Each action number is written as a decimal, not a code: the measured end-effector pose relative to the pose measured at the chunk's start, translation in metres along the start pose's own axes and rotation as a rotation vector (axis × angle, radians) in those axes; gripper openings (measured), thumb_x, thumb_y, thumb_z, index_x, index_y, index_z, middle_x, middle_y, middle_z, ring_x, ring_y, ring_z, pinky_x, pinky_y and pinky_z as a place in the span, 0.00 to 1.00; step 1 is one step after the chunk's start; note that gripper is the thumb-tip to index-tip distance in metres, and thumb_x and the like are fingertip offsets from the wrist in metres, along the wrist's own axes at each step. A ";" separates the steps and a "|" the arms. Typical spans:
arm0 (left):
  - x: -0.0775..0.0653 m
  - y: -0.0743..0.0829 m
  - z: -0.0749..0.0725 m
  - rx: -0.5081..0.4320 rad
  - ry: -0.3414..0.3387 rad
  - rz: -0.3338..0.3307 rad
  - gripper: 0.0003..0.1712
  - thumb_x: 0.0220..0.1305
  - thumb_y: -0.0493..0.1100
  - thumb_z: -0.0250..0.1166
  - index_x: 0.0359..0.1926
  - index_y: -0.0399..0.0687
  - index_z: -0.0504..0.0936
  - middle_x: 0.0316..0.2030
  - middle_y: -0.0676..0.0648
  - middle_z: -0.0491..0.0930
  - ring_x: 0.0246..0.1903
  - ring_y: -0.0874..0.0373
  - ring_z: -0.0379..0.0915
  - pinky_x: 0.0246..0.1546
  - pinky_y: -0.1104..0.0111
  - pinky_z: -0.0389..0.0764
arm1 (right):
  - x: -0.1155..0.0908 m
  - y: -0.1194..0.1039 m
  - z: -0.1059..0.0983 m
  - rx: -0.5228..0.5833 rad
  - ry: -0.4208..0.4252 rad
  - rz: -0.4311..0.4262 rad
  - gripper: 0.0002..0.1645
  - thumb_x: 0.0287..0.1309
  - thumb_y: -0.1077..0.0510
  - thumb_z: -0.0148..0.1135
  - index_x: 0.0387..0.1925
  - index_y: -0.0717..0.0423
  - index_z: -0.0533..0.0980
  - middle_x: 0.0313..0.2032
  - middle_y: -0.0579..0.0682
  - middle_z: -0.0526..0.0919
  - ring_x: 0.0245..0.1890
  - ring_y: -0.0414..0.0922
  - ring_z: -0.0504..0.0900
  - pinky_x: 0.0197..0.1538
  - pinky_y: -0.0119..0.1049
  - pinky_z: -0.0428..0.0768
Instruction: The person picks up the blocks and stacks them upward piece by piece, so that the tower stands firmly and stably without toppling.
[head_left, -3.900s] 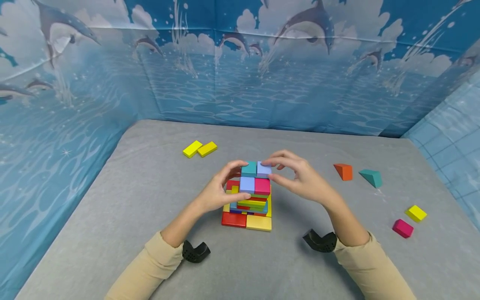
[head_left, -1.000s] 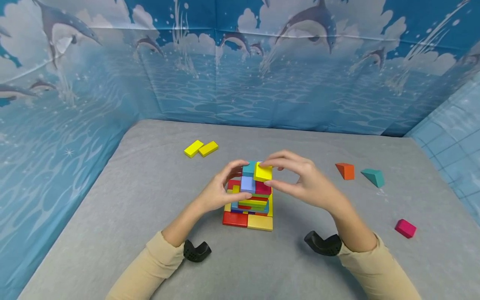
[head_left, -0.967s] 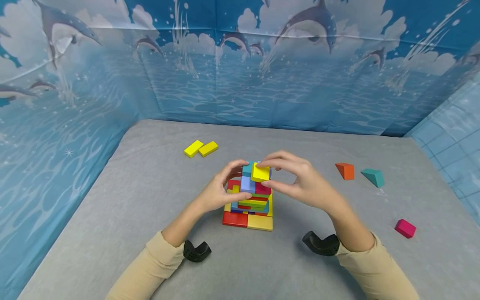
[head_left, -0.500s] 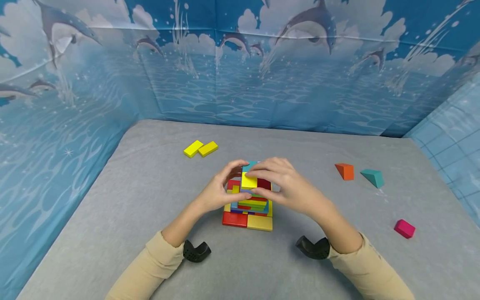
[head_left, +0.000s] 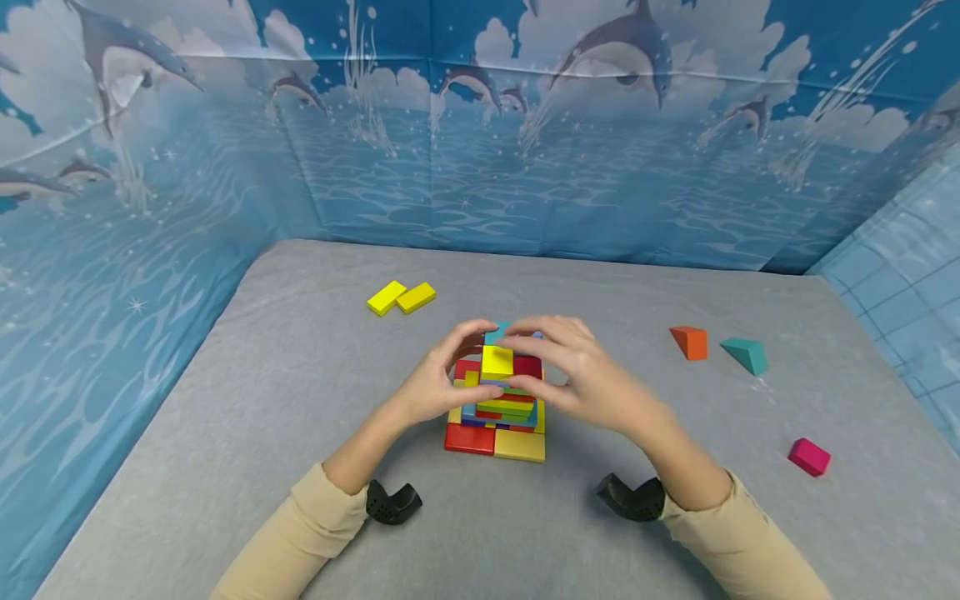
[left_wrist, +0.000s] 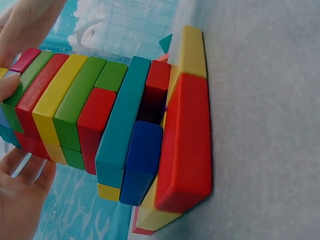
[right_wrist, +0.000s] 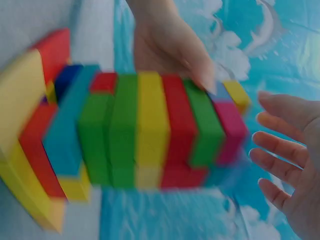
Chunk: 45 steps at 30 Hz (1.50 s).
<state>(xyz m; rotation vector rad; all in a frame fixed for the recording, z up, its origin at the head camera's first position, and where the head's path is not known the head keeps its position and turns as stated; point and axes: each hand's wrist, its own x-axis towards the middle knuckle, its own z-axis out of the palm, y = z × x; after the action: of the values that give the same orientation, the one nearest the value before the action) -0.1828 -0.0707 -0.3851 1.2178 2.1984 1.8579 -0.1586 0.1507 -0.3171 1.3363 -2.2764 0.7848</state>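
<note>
A tower of colourful wooden blocks (head_left: 519, 445) stands in the middle of the table in the head view. My left hand (head_left: 431, 387) grips its upper layers, thumb on the near face and fingers round the far side, as the left wrist view also shows. A yellow block (head_left: 497, 362) sits on top at the near left, in front of a teal block (head_left: 495, 335). Beside it on the right is my right hand (head_left: 573, 362), its thumb and fingers spread. In the right wrist view a gap separates those fingertips from the yellow block (right_wrist: 237, 94).
Two yellow blocks (head_left: 416, 297) lie at the back left of the grey table (head_left: 300, 350). To the right are an orange wedge (head_left: 692, 342), a teal wedge (head_left: 746, 356) and a magenta block (head_left: 809, 457). A dolphin-print curtain (head_left: 465, 167) rises behind the table.
A yellow block from the table's right side has come to the tower in my right hand, moved left, and been set on top. My right hand has let go and drawn back slightly right.
</note>
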 end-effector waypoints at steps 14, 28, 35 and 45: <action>-0.001 0.001 0.002 -0.012 0.019 -0.054 0.38 0.52 0.37 0.68 0.62 0.45 0.60 0.59 0.44 0.63 0.55 0.53 0.63 0.56 0.47 0.64 | -0.159 0.059 -0.084 -0.219 0.082 0.478 0.30 0.40 0.70 0.69 0.50 0.61 0.75 0.45 0.42 0.74 0.45 0.23 0.64 0.46 0.11 0.59; -0.001 0.002 0.001 0.002 0.018 -0.046 0.38 0.53 0.37 0.68 0.62 0.44 0.60 0.59 0.44 0.63 0.55 0.49 0.62 0.57 0.52 0.65 | -0.274 0.078 -0.113 -0.131 -0.305 0.934 0.25 0.49 0.57 0.67 0.48 0.65 0.73 0.46 0.62 0.72 0.38 0.14 0.52 0.31 0.44 0.76; 0.000 0.001 0.001 -0.004 0.015 -0.040 0.38 0.54 0.45 0.68 0.62 0.44 0.60 0.59 0.44 0.63 0.55 0.48 0.62 0.57 0.52 0.65 | -0.286 0.084 -0.110 -0.115 -0.287 0.979 0.23 0.44 0.67 0.68 0.45 0.67 0.74 0.43 0.61 0.73 0.36 0.12 0.54 0.29 0.30 0.76; 0.000 0.003 0.002 0.002 0.018 -0.050 0.38 0.51 0.34 0.67 0.62 0.44 0.60 0.60 0.43 0.63 0.55 0.51 0.63 0.57 0.51 0.65 | -0.290 0.088 -0.106 -0.101 -0.212 0.971 0.26 0.42 0.64 0.70 0.46 0.70 0.74 0.42 0.61 0.73 0.33 0.17 0.62 0.28 0.21 0.76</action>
<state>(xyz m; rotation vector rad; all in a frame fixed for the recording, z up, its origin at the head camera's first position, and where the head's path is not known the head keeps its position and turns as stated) -0.1802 -0.0690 -0.3837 1.1400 2.2187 1.8553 -0.0943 0.4458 -0.4269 0.1890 -3.0775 0.7875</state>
